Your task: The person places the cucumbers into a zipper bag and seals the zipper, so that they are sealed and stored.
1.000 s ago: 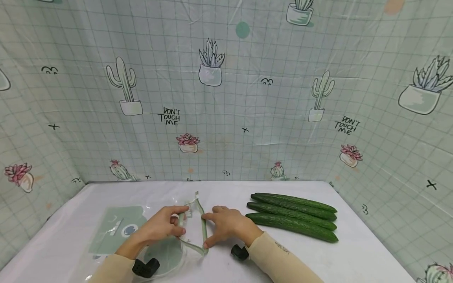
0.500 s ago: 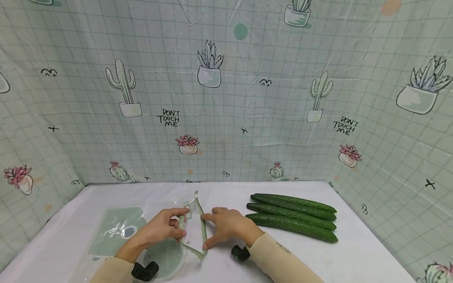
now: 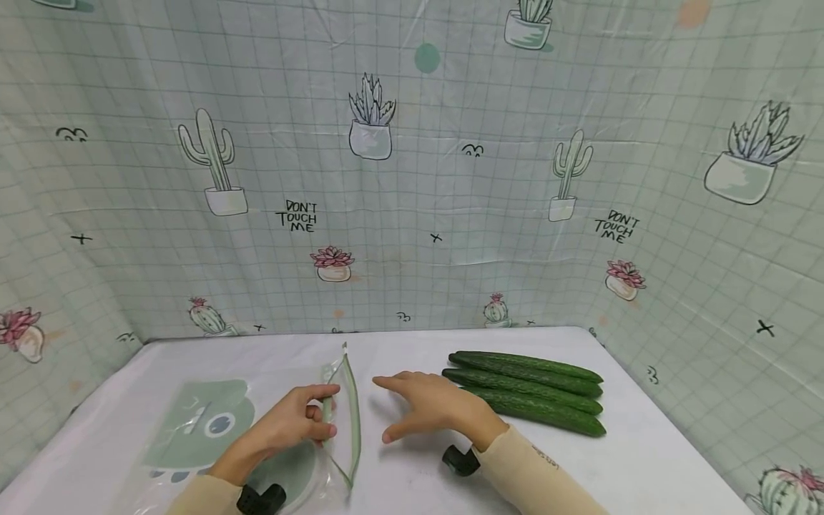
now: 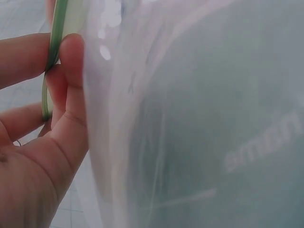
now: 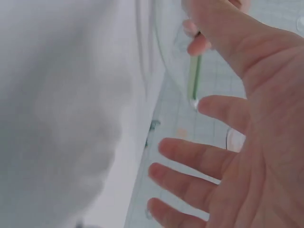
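Observation:
A clear zip bag (image 3: pixel 198 422) with pale green printing lies flat at the left of the table in the head view. Its mouth gapes between two green zip strips (image 3: pixel 355 422). My left hand (image 3: pixel 292 420) pinches the near strip between thumb and fingers; the left wrist view shows the green strip (image 4: pixel 59 31) between the fingertips. To the right of the mouth, my right hand (image 3: pixel 438 409) is spread and holds nothing. In the right wrist view its fingers (image 5: pixel 194 159) are apart. Several long green cucumbers (image 3: pixel 537 413) lie side by side just beyond that hand.
White cloth covers the table (image 3: pixel 650 465). Behind and at both sides hangs a grid-patterned curtain (image 3: pixel 412 193) with cactus prints. A black wrist camera (image 3: pixel 460 461) sits on the right wrist, another camera (image 3: pixel 262 498) on the left.
My right hand has let go of the bag's right zip strip and moved right, away from it. The strip has drawn back left. My left hand keeps its pinch.

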Tool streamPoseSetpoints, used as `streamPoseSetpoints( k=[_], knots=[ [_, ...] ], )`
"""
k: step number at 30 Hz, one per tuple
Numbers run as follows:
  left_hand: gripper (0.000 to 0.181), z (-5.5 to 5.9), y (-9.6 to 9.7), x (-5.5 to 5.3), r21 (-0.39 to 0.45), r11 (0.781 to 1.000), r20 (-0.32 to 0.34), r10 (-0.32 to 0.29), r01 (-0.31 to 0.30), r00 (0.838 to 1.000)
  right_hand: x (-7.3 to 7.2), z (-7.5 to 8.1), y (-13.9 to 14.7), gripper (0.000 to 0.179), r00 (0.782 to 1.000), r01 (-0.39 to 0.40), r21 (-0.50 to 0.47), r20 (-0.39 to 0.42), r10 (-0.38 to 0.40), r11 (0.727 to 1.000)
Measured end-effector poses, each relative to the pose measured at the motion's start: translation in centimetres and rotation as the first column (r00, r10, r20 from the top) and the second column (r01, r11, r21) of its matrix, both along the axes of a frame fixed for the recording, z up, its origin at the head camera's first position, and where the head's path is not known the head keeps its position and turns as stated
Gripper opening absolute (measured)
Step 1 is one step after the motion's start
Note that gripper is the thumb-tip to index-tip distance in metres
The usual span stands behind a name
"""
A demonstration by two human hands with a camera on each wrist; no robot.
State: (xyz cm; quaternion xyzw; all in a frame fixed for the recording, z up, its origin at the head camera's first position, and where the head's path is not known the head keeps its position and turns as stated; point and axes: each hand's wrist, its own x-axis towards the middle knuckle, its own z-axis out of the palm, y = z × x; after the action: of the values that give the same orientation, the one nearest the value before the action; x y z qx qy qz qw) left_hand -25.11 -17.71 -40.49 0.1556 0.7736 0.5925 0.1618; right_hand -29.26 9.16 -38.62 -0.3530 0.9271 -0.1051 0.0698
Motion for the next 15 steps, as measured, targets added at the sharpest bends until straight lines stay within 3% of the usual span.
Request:
streamPoseSetpoints(
  k=[5,15],
  knots=[
    [0.075,0.2,-0.1,0.3,0.008,1.000,0.000,-0.010,0.010,1.000,0.4,0.2,3.5,0.090,0.998,0.030,-0.031,-0.061,-0.032,0.999],
    [0.075,0.0,0.1,0.4,0.021,0.999,0.004,-0.024,0.024,1.000,0.4,-0.2,9.9,0.088,0.984,0.138,-0.051,-0.103,-0.143,0.989]
  ],
)
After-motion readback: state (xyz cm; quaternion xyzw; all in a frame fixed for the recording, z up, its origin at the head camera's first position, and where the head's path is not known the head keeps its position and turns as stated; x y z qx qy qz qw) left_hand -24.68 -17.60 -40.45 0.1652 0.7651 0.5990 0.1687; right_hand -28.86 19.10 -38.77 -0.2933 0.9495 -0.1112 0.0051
